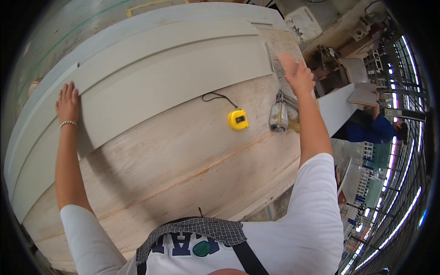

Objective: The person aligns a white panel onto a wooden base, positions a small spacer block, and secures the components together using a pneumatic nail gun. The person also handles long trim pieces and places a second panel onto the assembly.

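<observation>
Pale grey-green panels (183, 69) lie in long overlapping strips across the wooden worktable. My left hand (68, 104) rests flat on them at the left, fingers stretched out, a beaded bracelet at its wrist. Past the panels' right end, my right hand (300, 81) is closed on a flat pinkish-orange piece (287, 62) whose kind I cannot make out. Below that hand lies a worn pneumatic nail gun (278, 114), which nothing grips. A yellow tape measure (238, 119) with a black cord sits on bare wood near the panels' front edge.
The wooden worktable (183, 169) reaches close to my body. Beyond its right edge stand machinery (362, 30) and a large light board (337, 110). A person in dark blue (366, 128) works over there, touching a smaller board (363, 93).
</observation>
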{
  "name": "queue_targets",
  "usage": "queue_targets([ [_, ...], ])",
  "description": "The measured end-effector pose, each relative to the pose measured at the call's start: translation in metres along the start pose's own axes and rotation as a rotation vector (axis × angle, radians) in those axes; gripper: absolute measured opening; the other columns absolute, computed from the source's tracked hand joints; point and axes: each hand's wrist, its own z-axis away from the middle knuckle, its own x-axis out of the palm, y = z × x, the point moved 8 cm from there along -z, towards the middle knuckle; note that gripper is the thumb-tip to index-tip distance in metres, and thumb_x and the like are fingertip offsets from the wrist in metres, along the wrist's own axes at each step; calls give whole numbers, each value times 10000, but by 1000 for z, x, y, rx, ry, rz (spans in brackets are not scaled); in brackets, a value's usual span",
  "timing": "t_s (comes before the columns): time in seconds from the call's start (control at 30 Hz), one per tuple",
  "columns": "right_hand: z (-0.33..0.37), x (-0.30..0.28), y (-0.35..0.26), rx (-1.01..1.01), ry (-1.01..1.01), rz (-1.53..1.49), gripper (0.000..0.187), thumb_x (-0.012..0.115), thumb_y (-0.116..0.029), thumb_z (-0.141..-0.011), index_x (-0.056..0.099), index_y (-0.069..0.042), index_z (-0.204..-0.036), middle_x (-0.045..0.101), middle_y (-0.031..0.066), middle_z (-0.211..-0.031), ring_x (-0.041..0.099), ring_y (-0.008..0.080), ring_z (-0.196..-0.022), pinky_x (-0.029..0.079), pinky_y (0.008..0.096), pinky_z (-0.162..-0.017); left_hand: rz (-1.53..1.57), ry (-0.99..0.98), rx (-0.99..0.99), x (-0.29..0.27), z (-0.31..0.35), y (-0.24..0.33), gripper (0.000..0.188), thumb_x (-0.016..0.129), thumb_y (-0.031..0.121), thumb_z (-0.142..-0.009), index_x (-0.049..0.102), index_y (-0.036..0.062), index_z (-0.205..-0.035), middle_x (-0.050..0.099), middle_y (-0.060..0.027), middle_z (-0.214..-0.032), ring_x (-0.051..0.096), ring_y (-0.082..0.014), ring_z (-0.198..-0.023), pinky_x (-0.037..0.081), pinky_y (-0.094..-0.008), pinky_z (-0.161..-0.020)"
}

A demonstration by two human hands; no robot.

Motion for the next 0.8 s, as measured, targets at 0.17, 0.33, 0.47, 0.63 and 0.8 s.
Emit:
queue_targets([
  [0.17, -48, 69, 18, 96, -146, -20, 866, 761, -472, -762, 361, -216, -1487, 506, 180, -1354, 442, 365, -1294, 393, 566, -991, 128, -69, 51, 6, -10, -31, 594, 261, 590, -1015, 298, 331, -1548, 251, 39, -1628, 202, -204, -1507, 157, -545, -1181],
  [0.33, 97, 1, -106, -1084, -207, -680, 681, 808, -341, -700, 576, -97, -1292, 555, 127, -1345, 475, 321, -1290, 392, 484, -1052, 44, -205, 76, -11, -38, 46, 626, 273, 592, -1012, 261, 299, -1565, 223, 59, -1637, 133, -143, -1522, 105, -532, -1191],
  [0.47, 220, -14, -130, -1432, -54, -769, 562, 791, -392, -702, 647, -216, -1216, 535, 117, -1381, 475, 343, -1272, 406, 483, -1031, 505, 3, 338, -49, -49, 161, 542, 387, 493, -1019, 510, 154, -1423, 473, -108, -1471, 385, -268, -1399, 289, -419, -1144],
  [0.63, 174, -9, -108, -1267, 5, -882, 243, 704, -239, -837, 672, -167, -1067, 624, 104, -1166, 570, 305, -1098, 486, 463, -892, 259, 193, 278, -76, -31, 173, 487, 419, 434, -1021, 578, 104, -1343, 563, -128, -1319, 494, -316, -1250, 359, -407, -1086],
  [0.8, -12, -1, 3, -690, 398, -484, 307, 703, -240, -842, 679, -141, -1131, 607, 97, -1233, 563, 339, -1083, 488, 443, -907, 296, 189, 343, -83, 10, 170, 463, 439, 409, -1012, 581, 102, -1329, 565, -129, -1311, 492, -327, -1244, 361, -415, -1082],
])
